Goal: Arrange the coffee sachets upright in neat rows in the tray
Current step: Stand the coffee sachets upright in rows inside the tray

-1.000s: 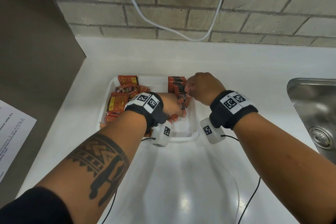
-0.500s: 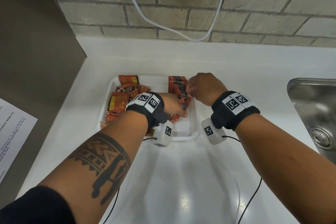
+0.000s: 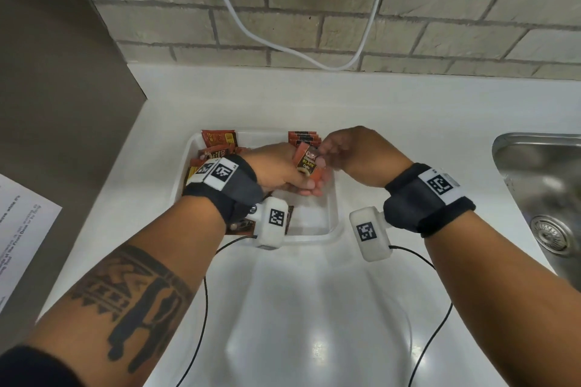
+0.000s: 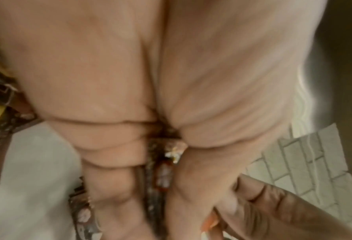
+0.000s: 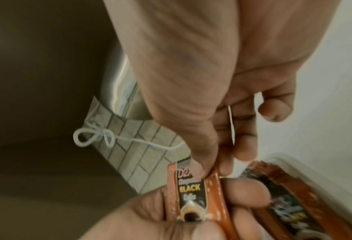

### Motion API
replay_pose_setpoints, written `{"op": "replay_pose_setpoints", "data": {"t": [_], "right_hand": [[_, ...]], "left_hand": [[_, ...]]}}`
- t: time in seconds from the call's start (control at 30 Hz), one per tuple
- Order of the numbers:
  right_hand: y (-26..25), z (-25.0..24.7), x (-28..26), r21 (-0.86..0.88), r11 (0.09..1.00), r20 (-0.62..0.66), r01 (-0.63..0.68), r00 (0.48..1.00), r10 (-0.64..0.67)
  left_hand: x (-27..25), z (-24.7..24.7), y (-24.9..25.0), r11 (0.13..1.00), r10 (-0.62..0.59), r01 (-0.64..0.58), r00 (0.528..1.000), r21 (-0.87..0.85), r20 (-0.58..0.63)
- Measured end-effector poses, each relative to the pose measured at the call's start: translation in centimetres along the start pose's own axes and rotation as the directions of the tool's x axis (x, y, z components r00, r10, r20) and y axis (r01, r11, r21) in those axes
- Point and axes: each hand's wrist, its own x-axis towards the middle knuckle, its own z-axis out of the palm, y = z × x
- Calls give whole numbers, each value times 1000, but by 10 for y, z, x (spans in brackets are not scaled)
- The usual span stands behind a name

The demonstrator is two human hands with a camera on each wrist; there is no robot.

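A clear plastic tray (image 3: pixel 333 220) sits on the white counter. Loose orange coffee sachets (image 3: pixel 217 151) lie piled in its left half. A row of sachets (image 3: pixel 303 137) stands upright at its far right. My left hand (image 3: pixel 283 173) holds a small stack of sachets above the tray, a black-labelled sachet (image 3: pixel 306 162) on top. My right hand (image 3: pixel 349 151) pinches that top sachet (image 5: pixel 191 190) at its upper edge with thumb and forefinger. In the left wrist view the left hand's fingers (image 4: pixel 117 162) curl round the sachets' edges (image 4: pixel 156 178).
A steel sink (image 3: pixel 547 185) with a drain lies at the right. A brick wall with a hanging white cable (image 3: pixel 283 47) runs behind. A brown panel (image 3: pixel 56 88) stands left, with a printed sheet (image 3: pixel 22 242) lower left. Black wrist cables trail over the near counter.
Both hands have lifted out of the tray's right half, and the left hand now shows a stack of sachets. The right hand has taken hold of the top one.
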Motion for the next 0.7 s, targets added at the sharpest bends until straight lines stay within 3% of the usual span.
{"op": "replay_pose_setpoints", "data": {"t": [0.1, 0.23, 0.33, 0.4, 0.47, 0.53, 0.6, 0.7], "right_hand": [[-1, -8, -1, 167, 985, -87, 37, 996, -23], [-4, -11, 0, 307, 948, -201, 85, 979, -23], [-6, -11, 2, 269, 958, -260, 96, 965, -24], [-6, -10, 2, 228, 969, -306, 97, 952, -24], [-5, -11, 3, 138, 987, -334, 84, 942, -34], [-2, -10, 2, -28, 998, -279, 56, 958, -61], [3, -4, 3, -149, 989, -203, 22, 978, -52], [8, 7, 7, -247, 969, -118, -26, 993, -3]], "left_hand": [[-11, -3, 4, 989, 121, -124, 992, -85, -43], [-14, -9, 2, 969, 241, -223, 945, 103, -223], [-14, -9, -3, 946, 306, -248, 893, 207, -330], [-17, -7, 0, 922, 322, -192, 861, 335, -394], [-25, -4, 9, 865, 203, 25, 896, 501, -396], [-32, -2, 16, 673, -24, 246, 950, 698, -311], [-32, 5, 20, 540, -138, 249, 968, 804, -208], [-22, 18, 20, 514, -167, 162, 982, 842, -86]]}}
